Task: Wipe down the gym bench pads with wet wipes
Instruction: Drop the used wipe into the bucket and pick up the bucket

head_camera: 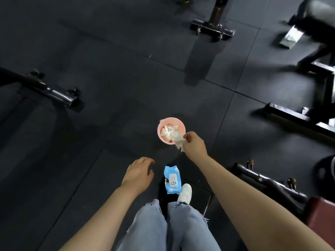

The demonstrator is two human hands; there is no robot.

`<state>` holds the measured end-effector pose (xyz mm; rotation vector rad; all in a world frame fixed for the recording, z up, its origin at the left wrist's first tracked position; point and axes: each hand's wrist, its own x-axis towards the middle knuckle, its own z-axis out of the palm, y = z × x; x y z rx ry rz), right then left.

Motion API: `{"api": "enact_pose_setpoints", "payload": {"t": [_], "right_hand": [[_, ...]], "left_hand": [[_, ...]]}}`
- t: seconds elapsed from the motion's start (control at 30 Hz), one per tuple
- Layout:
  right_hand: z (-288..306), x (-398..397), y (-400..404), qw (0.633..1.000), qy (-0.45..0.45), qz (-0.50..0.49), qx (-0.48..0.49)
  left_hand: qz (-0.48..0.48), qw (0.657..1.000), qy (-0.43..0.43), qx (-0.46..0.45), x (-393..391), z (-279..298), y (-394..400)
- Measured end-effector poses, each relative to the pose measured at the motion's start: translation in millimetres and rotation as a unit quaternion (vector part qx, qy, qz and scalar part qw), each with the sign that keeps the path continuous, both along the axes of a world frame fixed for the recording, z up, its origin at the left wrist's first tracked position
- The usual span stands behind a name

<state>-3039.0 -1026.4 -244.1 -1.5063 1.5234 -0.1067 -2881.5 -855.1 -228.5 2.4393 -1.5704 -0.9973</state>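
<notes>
Dark rubber flooring spreads under me as my left hand (138,172) hangs loose and holds nothing, fingers relaxed, just left of the blue pack of wet wipes (172,179) lying on the floor by my shoe (185,193). Its long axis runs away from me toward the pink bucket (162,124). My right hand (194,143), the nearer one to the bucket, pinches a crumpled wipe (178,142) over its right rim, above other used wipes. A dark red bench pad (320,212) sits far right.
</notes>
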Motion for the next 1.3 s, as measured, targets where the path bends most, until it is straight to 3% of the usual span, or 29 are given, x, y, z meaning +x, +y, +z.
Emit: {"api": "enact_pose_setpoints", "payload": {"t": [0.13,0.33,0.83,1.07,1.3], "right_hand": [[-4.0,27.7,-40.2,0.998,0.016,0.059,0.026],[-18.5,14.5,-36.0,0.993,0.028,0.047,0.103],[-93.7,16.4,52.8,0.966,0.043,-0.207,0.146],[-178.4,11.7,83.5,0.949,0.054,-0.243,0.195],[-306.6,16.1,92.9,0.957,0.060,-0.193,0.209]], "left_hand": [[0.015,1.000,0.004,0.007,7.2,-1.3,-29.3],[0.022,0.999,0.029,0.007,32.1,-9.1,-57.3],[-0.168,0.984,0.058,0.033,123.9,-69.3,-105.9],[-0.219,0.972,0.056,0.060,111.2,-152.4,-127.2],[-0.270,0.960,0.003,0.078,98.7,-275.5,-160.9]]}}
